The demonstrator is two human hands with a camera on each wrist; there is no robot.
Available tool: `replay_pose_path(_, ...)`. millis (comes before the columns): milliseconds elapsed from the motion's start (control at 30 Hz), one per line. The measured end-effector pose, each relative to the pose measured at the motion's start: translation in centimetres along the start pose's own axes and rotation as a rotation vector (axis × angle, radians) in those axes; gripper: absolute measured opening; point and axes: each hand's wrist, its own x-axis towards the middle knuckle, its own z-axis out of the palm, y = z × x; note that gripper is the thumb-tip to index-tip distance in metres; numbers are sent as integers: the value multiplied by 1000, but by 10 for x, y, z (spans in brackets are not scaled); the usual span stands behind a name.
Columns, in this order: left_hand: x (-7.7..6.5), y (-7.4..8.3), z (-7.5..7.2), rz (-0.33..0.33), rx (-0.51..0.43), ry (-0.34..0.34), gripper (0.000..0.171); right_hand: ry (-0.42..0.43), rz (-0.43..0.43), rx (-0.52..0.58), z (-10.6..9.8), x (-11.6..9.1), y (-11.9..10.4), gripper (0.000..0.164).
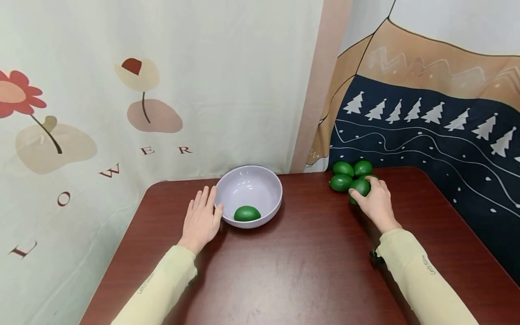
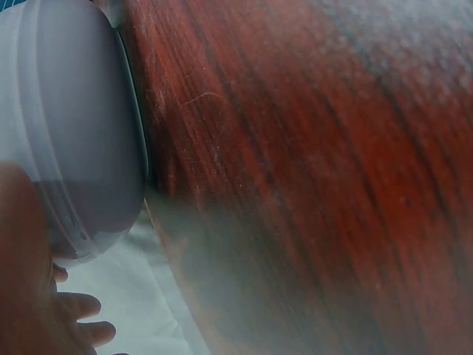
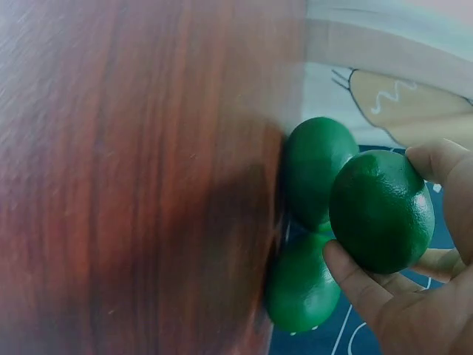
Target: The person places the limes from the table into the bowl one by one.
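Note:
My left hand point(image 1: 200, 222) rests with straight fingers against the left side of a pale lavender bowl point(image 1: 266, 180); the left wrist view shows the bowl's outer wall point(image 2: 81, 111) beside the hand. One green lime point(image 1: 247, 213) lies inside the bowl, toward its near side. At the back right, my right hand point(image 1: 378, 205) pinches another lime point(image 3: 382, 212) between thumb and fingers. Several more limes cluster just behind it, among them one at the left point(image 1: 340, 183) and one at the back point(image 1: 363, 168).
Under everything is a dark red-brown wooden table point(image 1: 300, 266). A pale curtain with printed flowers point(image 1: 243, 90) hangs behind its back edge, and a dark blue cloth with white trees point(image 1: 406, 135) hangs at the back right.

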Motion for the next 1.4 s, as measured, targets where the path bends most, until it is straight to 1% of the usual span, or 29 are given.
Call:
replay_pose_path(200, -1, -1, 0, 3, 2, 13, 64, -3, -28, 15, 1, 2, -8, 68)
replay_pose_path(333, -1, -1, 0, 1, 0, 8, 64, -4, -42, 22, 2, 3, -12, 67)
replay_pose_path(600, -1, 0, 0, 0, 0, 4, 64, 23, -73, 43, 5, 2, -21, 66)
replay_pose_path(933, -1, 2, -1, 3, -2, 0, 64, 17, -104, 70, 11, 3, -33, 65)
replay_pose_path(1100, -1, 2, -1, 2, 1, 4, 64, 5, -114, 85, 14, 4, -40, 65)
replay_pose_path(1267, -1, 1, -1, 1, 3, 12, 64, -34, -105, 90, 14, 4, -45, 65)
replay_pose_path(1400, -1, 2, -1, 1, 3, 18, 63, -47, -103, 94, 16, 4, -51, 65)
